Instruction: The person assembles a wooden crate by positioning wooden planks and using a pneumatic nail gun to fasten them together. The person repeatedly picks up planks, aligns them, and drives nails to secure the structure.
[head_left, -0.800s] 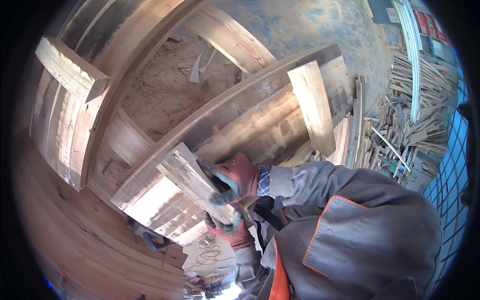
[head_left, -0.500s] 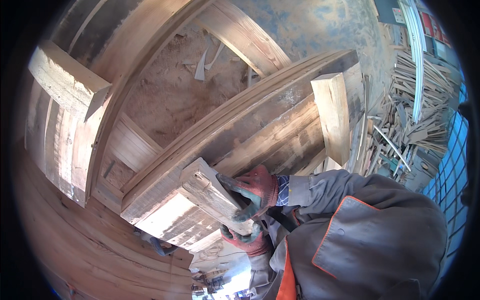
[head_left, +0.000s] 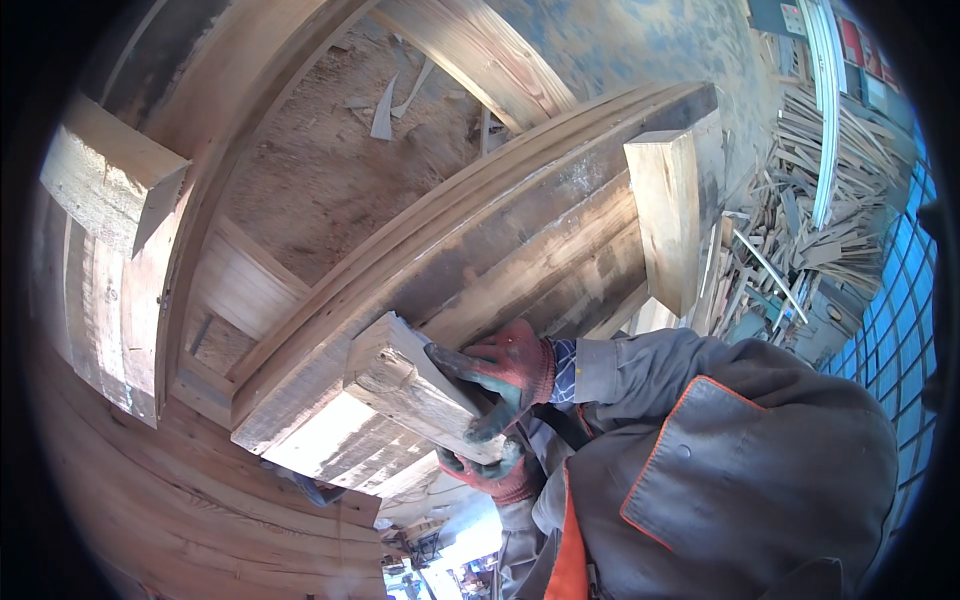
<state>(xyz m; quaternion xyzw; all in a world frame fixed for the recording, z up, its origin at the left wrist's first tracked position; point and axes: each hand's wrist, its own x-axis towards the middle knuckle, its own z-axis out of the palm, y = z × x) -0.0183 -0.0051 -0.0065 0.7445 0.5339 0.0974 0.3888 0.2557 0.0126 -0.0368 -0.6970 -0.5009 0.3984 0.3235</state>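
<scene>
A short, rough wooden block (head_left: 410,385) lies across the near part of a wide stack of planks (head_left: 520,265). My right hand (head_left: 500,375), in a red and dark grey-green glove, is closed round the block's upper side, fingers bent over it. At its lower end my left hand (head_left: 490,470), in a matching glove, grips from below, partly hidden behind the wood. Another upright block (head_left: 665,220) stands at the far right end of the same planks.
On the left is a second plank stack (head_left: 130,290) with a thick block (head_left: 110,175) on it. Crosspieces (head_left: 485,60) span the sawdust-strewn floor (head_left: 340,170) between the stacks. Scrap wood strips (head_left: 830,190) are heaped at right; large boards (head_left: 180,490) lie lower left.
The view has shifted slightly, so the stacks sit a little further left. Both hands stay on the block, with their grip much the same.
</scene>
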